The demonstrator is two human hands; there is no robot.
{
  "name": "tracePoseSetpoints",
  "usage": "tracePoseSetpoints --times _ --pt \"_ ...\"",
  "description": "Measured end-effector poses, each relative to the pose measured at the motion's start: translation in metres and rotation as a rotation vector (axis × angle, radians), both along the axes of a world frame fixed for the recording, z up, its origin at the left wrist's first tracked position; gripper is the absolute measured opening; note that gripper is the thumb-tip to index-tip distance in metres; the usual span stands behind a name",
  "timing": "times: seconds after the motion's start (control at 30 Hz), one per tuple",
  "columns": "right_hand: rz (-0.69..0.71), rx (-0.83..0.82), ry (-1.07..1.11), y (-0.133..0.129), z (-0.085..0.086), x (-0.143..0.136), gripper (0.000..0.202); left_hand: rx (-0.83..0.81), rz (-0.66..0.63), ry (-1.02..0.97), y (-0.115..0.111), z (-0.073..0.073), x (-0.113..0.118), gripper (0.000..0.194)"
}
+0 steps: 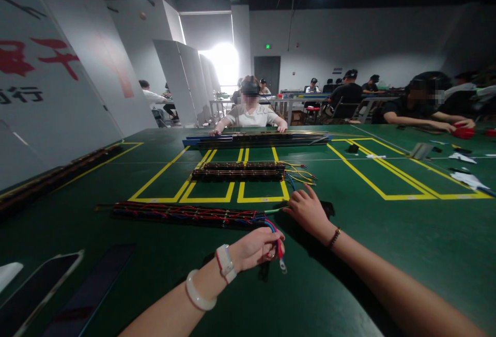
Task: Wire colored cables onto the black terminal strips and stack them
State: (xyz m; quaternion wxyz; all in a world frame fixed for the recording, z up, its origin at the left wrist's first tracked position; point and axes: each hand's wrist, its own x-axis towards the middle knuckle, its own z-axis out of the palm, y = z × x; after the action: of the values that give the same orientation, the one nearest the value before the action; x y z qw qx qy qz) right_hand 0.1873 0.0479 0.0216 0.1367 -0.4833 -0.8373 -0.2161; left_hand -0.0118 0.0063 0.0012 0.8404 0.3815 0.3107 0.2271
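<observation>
Wired strip lies on green table, near side of the yellow lines. Red and blue wires already run along it; their tails hang loose, metal lug unattached. Left hand grips these tails. Right hand is curled at green wire; cannot tell whether it pinches. Green wire's far end hidden.

The left hand gripped red and blue cables, with a ring terminal protruding below. The right hand was positioned at a green cable. These cables emerged from the right end of a long wired strip on the green table. Beyond it, shorter strips lay across yellow markings. A white-clad person was behind a long dark bundle.
</observation>
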Motion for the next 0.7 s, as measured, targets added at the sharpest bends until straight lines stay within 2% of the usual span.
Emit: tracePoseSetpoints --times 0.07,0.23,0.3,0.4,0.53,0.7 --pt "0.127 0.01 -0.004 -0.004 -0.002 0.001 0.016 0.002 0.023 0.008 0.0 -0.002 0.001 0.014" --pt "0.619 0.002 -0.06 -0.016 -0.004 0.003 0.023 -0.019 0.038 -0.02 0.0 -0.007 0.002 0.01" --pt "0.752 0.004 -0.073 -0.018 -0.007 0.004 0.025 -0.03 0.045 -0.048 0.0 -0.007 0.003 0.006" --pt "0.808 0.009 -0.097 -0.018 -0.009 0.006 0.031 -0.028 0.039 -0.077 0.0 -0.007 0.003 0.004" --pt "0.808 0.018 -0.127 -0.018 -0.009 0.006 0.034 -0.027 0.047 -0.084 -0.001 -0.005 0.003 0.005" --pt "0.772 -0.023 -0.034 -0.017 -0.009 0.005 0.033 -0.061 0.037 -0.072 -0.001 -0.002 0.001 0.011"
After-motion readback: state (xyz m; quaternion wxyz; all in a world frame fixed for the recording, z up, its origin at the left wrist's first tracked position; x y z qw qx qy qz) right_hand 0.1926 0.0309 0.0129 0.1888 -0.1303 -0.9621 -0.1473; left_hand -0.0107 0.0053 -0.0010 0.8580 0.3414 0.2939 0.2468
